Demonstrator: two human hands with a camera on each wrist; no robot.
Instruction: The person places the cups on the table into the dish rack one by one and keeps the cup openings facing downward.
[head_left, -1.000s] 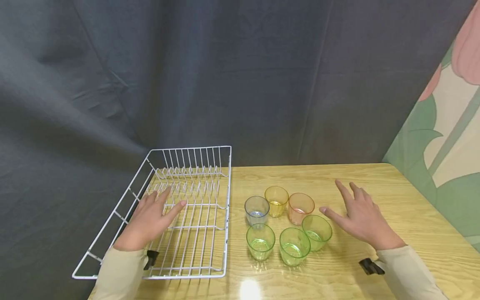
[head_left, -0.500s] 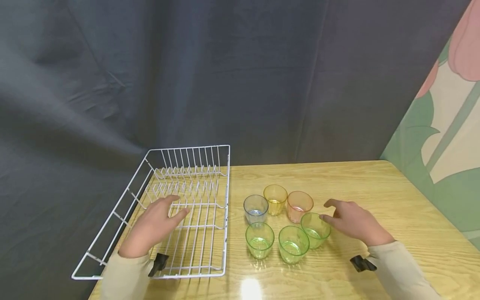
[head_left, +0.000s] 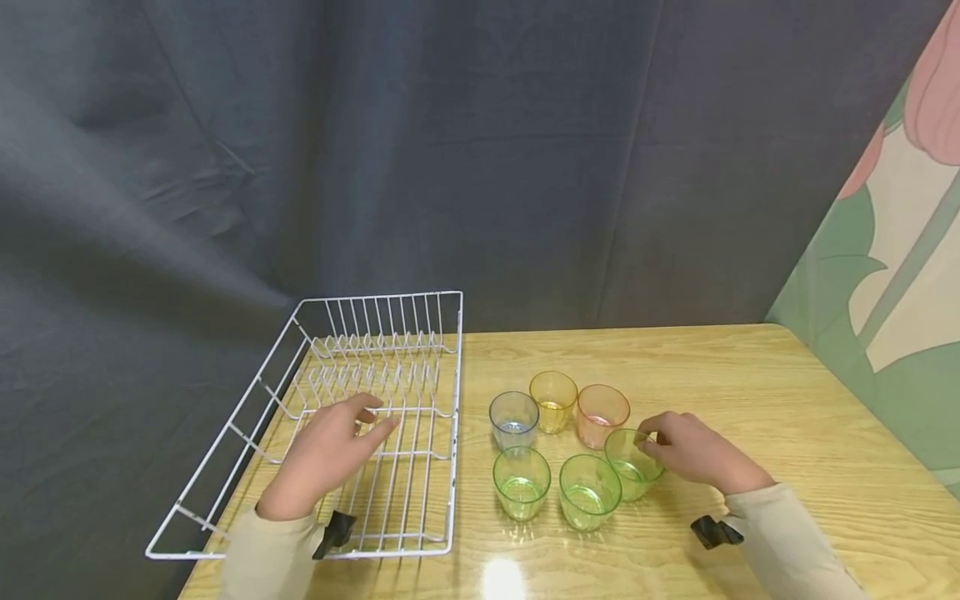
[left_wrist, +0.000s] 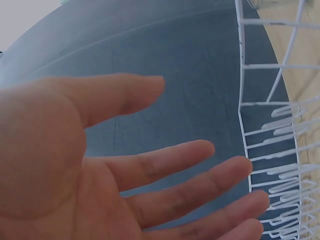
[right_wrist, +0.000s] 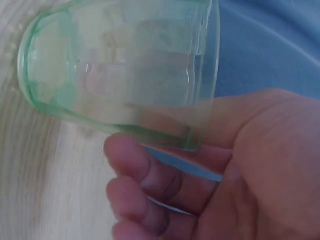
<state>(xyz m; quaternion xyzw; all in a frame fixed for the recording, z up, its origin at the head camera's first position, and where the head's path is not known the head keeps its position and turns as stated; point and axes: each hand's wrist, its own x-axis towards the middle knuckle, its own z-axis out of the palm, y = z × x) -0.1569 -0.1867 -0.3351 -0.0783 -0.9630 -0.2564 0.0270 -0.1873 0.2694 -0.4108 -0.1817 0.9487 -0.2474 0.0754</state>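
Rightmost green cup [head_left: 628, 482] stands upright on the table [head_left: 750, 367], at the right side of the group of cups, just beside the middle green cup [head_left: 588, 493], with the orange cup [head_left: 602, 421] near it on the far side. From my end, the right hand [head_left: 693, 452] has it by the rim: thumb and index reach over the edge, the other fingers curl along the outer wall. Right wrist view shows one digit through the clear wall; I read it as a narrow pinch across that wall, exact contact spots I can't make out. To do this well, I'd want the pads flat on both faces, a firm but light squeeze since the wall looks thin and slick, then a straight-up lift, so the base doesn't clip its neighbour. A one-sided hold could let the cup tip, so I'd keep it level. Pose: right forearm comes in from the near right, back of the hand up, fingers aimed left. Left hand [head_left: 326, 454] hangs over the rack [head_left: 455, 417], fingers spread and softly bent, thumb well apart from them, holding nothing; I'd leave it out of the way.
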